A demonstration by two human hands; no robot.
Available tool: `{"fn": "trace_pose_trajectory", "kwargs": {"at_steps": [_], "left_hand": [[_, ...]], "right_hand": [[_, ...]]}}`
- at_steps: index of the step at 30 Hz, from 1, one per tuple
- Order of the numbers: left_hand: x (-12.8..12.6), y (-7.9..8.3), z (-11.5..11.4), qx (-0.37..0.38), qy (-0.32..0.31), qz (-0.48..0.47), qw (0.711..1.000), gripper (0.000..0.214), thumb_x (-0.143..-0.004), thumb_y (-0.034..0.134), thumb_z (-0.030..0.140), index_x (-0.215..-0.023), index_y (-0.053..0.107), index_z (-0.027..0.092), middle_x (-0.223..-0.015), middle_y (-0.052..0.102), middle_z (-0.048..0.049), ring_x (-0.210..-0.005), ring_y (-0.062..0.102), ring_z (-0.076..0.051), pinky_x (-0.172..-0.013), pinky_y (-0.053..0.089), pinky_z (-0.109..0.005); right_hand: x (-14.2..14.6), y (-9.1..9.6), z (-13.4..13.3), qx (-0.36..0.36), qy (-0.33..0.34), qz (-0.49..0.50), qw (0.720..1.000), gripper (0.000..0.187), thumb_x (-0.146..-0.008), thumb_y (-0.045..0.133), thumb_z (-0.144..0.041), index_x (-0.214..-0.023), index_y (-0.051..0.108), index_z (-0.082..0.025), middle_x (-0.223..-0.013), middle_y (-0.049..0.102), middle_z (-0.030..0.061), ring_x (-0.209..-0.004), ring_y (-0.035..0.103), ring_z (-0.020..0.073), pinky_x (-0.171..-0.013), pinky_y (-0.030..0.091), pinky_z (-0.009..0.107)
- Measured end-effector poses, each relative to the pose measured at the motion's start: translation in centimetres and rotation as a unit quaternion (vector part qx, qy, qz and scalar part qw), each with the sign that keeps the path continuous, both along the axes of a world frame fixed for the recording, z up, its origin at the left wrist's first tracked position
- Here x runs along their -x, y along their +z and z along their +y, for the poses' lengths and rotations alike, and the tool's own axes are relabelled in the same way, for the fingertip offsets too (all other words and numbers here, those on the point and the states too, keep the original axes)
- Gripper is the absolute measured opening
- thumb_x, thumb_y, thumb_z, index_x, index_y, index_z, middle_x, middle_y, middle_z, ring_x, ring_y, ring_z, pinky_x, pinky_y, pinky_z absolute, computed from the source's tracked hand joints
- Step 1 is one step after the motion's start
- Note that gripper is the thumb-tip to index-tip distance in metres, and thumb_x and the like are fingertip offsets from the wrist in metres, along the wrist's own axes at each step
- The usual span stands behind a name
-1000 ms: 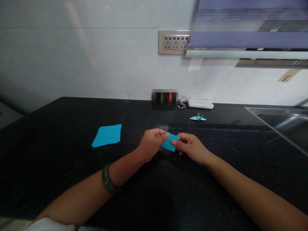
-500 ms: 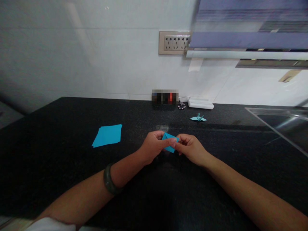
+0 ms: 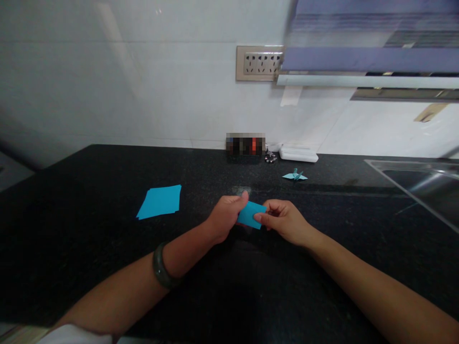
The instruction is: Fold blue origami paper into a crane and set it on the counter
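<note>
Between my hands is a small folded piece of blue origami paper, held just above the dark countertop. My left hand is closed on its left edge, the thumb raised along the upper left corner and the fingers mostly hidden beneath. At the right edge, my right hand pinches the paper, with its thumb lying on top. A stack of blue paper sheets rests on the counter to the left. Beyond my right hand sits a folded paper crane in lighter blue.
Against the tiled wall stand a blurred-out dark box, a small beaded item and a white oblong object. A metal sink lies at the right. Above are a socket panel and a purple hanging cover.
My left thumb has lifted from the middle of the paper to its upper left corner. The paper's top now looks flat and plain, where a triangular flap showed before.
</note>
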State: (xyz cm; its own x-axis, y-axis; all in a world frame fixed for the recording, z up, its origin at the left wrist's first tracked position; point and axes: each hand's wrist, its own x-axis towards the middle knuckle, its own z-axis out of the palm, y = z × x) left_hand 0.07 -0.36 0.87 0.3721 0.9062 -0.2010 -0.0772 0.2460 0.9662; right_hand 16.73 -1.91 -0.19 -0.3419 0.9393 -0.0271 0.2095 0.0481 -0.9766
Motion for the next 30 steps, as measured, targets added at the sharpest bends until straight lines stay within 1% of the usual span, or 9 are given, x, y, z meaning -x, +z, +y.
{"fn": "trace_pose_trajectory", "kwargs": {"at_steps": [2,3,6,8,13,17,20,24,30], "left_hand": [[0.12,0.07,0.20,0.008,-0.002,-0.001,1.000,0.050,-0.074,0.040,0.060,-0.058,0.053,0.015,-0.051,0.048,0.0011,-0.047,0.047,-0.010,-0.048,0.039,-0.024],[0.18,0.09,0.26,0.000,-0.003,0.004,1.000,0.050,-0.073,0.040,0.060,-0.060,0.055,0.015,-0.053,0.050,0.0005,-0.048,0.048,-0.011,-0.048,0.039,-0.024],[0.23,0.09,0.26,-0.063,0.014,0.042,0.997,0.038,-0.069,0.055,0.052,-0.064,0.059,0.014,-0.056,0.054,0.0005,-0.050,0.048,-0.009,-0.048,0.037,-0.022],[0.14,0.08,0.10,-0.098,0.031,0.073,0.992,0.031,-0.067,0.061,0.044,-0.063,0.060,0.013,-0.054,0.054,0.0008,-0.049,0.046,-0.009,-0.048,0.035,-0.021],[-0.24,0.11,-0.42,-0.135,0.056,0.105,0.984,0.029,-0.067,0.061,0.040,-0.061,0.063,0.012,-0.051,0.052,0.0012,-0.047,0.043,-0.008,-0.045,0.032,-0.021],[-0.18,0.00,-0.33,-0.170,0.085,0.116,0.975,0.029,-0.068,0.060,0.040,-0.061,0.064,0.012,-0.051,0.051,0.0018,-0.048,0.041,-0.008,-0.045,0.031,-0.021],[-0.01,-0.17,-0.02,-0.159,0.106,0.098,0.977,0.030,-0.069,0.060,0.041,-0.060,0.062,0.012,-0.051,0.050,0.0023,-0.047,0.040,-0.007,-0.044,0.031,-0.021],[0.07,-0.32,0.24,-0.138,0.120,0.073,0.980,0.031,-0.068,0.060,0.042,-0.060,0.061,0.012,-0.051,0.050,0.0027,-0.046,0.041,-0.007,-0.044,0.032,-0.021],[-0.21,-0.06,0.03,-0.118,0.116,0.079,0.983,0.029,-0.067,0.062,0.039,-0.060,0.062,0.011,-0.052,0.054,0.0005,-0.049,0.046,-0.009,-0.048,0.037,-0.022]], "right_hand": [[-0.13,-0.02,0.03,-0.001,-0.005,0.000,1.000,0.026,-0.071,0.062,-0.035,-0.060,0.048,-0.016,-0.050,0.050,-0.0045,-0.044,0.043,0.0059,-0.044,0.030,0.019],[-0.17,-0.03,0.03,-0.002,-0.007,-0.001,1.000,0.026,-0.071,0.062,-0.035,-0.060,0.049,-0.016,-0.050,0.050,-0.0046,-0.044,0.042,0.0060,-0.044,0.030,0.019],[-0.16,0.01,-0.03,-0.002,-0.012,-0.006,1.000,0.026,-0.072,0.061,-0.036,-0.061,0.049,-0.016,-0.050,0.049,-0.0048,-0.044,0.043,0.0064,-0.044,0.031,0.019],[0.01,0.14,-0.12,0.000,-0.012,-0.006,1.000,0.026,-0.074,0.058,-0.038,-0.063,0.050,-0.016,-0.051,0.049,-0.0047,-0.045,0.044,0.0069,-0.046,0.032,0.020],[0.49,0.44,-0.33,-0.036,-0.012,-0.038,0.999,0.031,-0.078,0.052,-0.042,-0.061,0.050,-0.016,-0.050,0.044,-0.0043,-0.046,0.040,0.0070,-0.044,0.030,0.020],[0.53,0.61,-0.32,-0.038,0.002,-0.041,0.998,0.028,-0.078,0.051,-0.040,-0.065,0.051,-0.016,-0.052,0.046,-0.0036,-0.047,0.043,0.0083,-0.046,0.032,0.021],[0.52,0.70,-0.27,-0.035,-0.001,-0.030,0.999,0.024,-0.078,0.052,-0.038,-0.066,0.049,-0.017,-0.053,0.047,-0.0039,-0.047,0.044,0.0084,-0.047,0.033,0.022],[0.62,0.62,-0.18,-0.025,-0.033,-0.002,0.999,0.026,-0.076,0.053,-0.036,-0.060,0.045,-0.018,-0.050,0.045,-0.0047,-0.045,0.042,0.0082,-0.046,0.032,0.022],[0.63,-0.09,0.16,-0.006,-0.111,0.064,0.992,0.024,-0.076,0.052,-0.039,-0.068,0.054,-0.016,-0.056,0.047,-0.0029,-0.048,0.042,0.0088,-0.046,0.034,0.022]]}}
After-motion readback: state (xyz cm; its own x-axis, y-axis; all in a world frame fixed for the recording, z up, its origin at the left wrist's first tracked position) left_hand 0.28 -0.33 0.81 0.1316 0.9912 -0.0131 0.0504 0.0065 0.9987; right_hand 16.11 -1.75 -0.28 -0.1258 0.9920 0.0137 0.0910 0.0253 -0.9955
